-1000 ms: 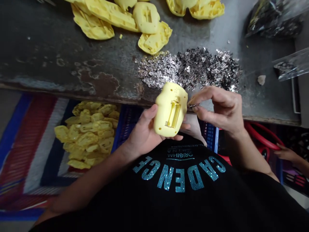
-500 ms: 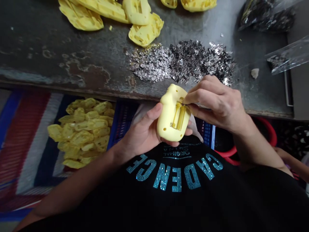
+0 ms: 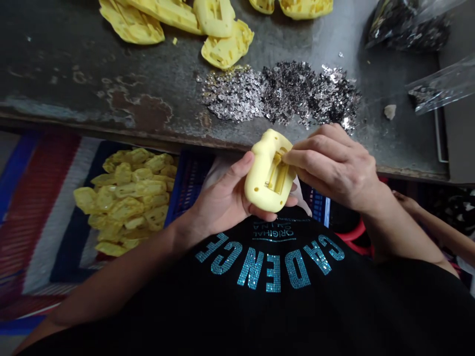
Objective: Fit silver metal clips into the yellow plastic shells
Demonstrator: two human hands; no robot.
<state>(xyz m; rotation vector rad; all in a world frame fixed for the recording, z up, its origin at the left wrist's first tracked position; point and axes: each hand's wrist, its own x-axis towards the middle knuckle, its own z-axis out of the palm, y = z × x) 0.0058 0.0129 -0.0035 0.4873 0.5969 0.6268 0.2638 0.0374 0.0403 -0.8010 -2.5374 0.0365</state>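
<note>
My left hand (image 3: pixel 226 198) is wrapped round a yellow plastic housing (image 3: pixel 264 173), thumb on its left edge and fingers beneath. The housing has a rounded outline, screw holes and a long battery compartment (image 3: pixel 276 174) facing up, with a small coil at its lower end. My right hand (image 3: pixel 332 163) is closed in a pinch, its fingertips at the upper end of that compartment. Whatever lies between those fingertips is hidden. Just beyond the hands, on the metal worktable (image 3: pixel 37 84), lie silvery small metal contact pieces (image 3: pixel 237 94) beside a darker pile (image 3: pixel 287 89) of them.
More yellow housings (image 3: pixel 226 44) lie at the back of the table. Plastic bags (image 3: pixel 411 29) of dark metal parts stand at the right. Below left, several yellow shells (image 3: pixel 129 198) are heaped on striped cloth. Another person's arm (image 3: pixel 434 222) shows at right.
The housing and both hands have shifted slightly right in view. My right fingertips have pressed closer over the compartment's upper end, covering the dark bit seen there before.
</note>
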